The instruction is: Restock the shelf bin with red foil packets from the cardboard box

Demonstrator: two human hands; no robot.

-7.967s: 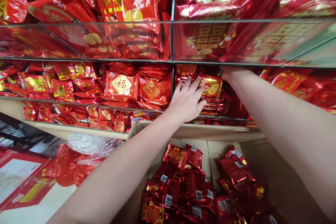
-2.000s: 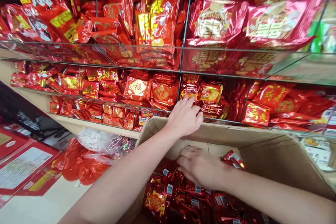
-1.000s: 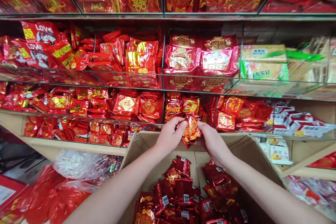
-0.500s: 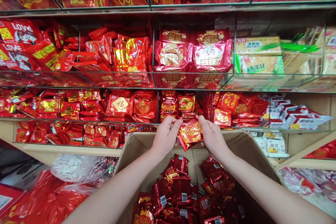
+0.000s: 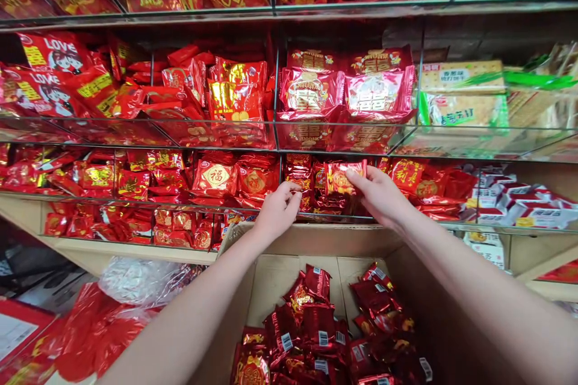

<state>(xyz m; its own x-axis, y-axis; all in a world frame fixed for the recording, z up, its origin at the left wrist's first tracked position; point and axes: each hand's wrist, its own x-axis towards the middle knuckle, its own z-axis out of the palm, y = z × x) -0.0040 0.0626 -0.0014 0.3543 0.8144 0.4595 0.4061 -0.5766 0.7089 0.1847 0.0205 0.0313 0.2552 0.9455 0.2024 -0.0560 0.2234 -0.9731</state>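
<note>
My right hand (image 5: 379,192) grips a small red and gold packet (image 5: 344,178) by its right side, at the front of a compartment on the lower shelf. To its left, my left hand (image 5: 279,209) is apart from that packet, its thumb and fingers bent towards each other near the shelf's front edge; whether anything small is between them I cannot make out. Stacked red packets (image 5: 298,173) stand in the compartment just behind my left fingers. Below both hands, an open cardboard box (image 5: 316,233) holds several dark red packets (image 5: 318,325).
Clear dividers and a clear front panel (image 5: 343,136) edge the shelves of red packets. Pale cracker packs (image 5: 463,109) and white packs (image 5: 519,201) lie to the right. Red plastic bags (image 5: 99,325) sit at the lower left.
My right hand has moved up and forward with the packet, from above the box to the shelf compartment. My left hand has let go of the packet. The view has shifted slightly.
</note>
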